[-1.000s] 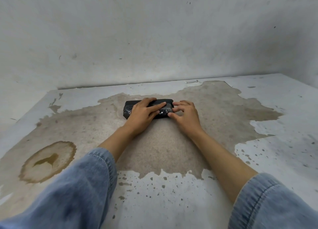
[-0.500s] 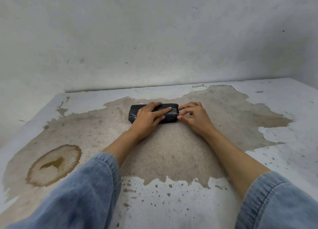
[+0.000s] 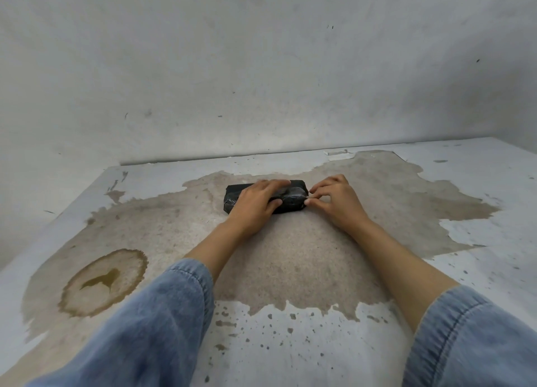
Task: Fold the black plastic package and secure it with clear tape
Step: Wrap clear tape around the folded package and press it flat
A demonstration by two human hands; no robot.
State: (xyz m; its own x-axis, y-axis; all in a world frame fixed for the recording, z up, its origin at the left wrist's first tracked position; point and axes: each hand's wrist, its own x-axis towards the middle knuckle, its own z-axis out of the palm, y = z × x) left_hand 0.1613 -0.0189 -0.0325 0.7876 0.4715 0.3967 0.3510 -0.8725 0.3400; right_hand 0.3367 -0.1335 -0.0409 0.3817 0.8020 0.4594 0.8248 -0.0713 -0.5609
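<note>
Package (image 3: 266,196) lies folded on the stained counter (image 3: 290,264), the left hand (image 3: 255,203) still pressed flat, fingers spread, on top. The right hand (image 3: 334,200) has shifted to the package's right end, fingertips pinching there, probably smoothing tape down.

- The small folded black plastic package (image 3: 292,202) looks glossy, with a crinkled sheen where clear tape (image 3: 231,203) crosses it.
- The white-painted worktop (image 3: 290,270) is matt; its paint has flaked off in a broad patch, baring rough, grainy beige material with brown stains.
- The pale wall (image 3: 261,66) is matt and scuffed.
- The light-blue denim sleeves (image 3: 139,328) are soft woven cloth.
</note>
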